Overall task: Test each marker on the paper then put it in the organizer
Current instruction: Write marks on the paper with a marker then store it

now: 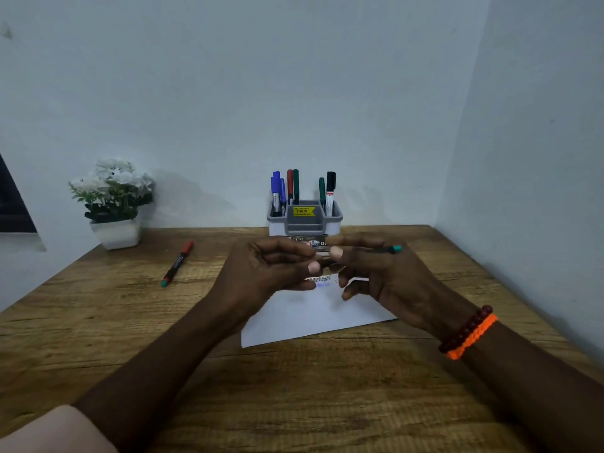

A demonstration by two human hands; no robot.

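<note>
Both hands met above the paper (313,313), which lay on the surface (98,338). The right hand (389,276) gripped a marker (390,249) with a teal end, and the left hand (271,273) pinched its other end with curled fingers. The organizer (304,220) stood behind them by the wall, holding several markers, and a red marker (178,263) lay to the left.
</note>
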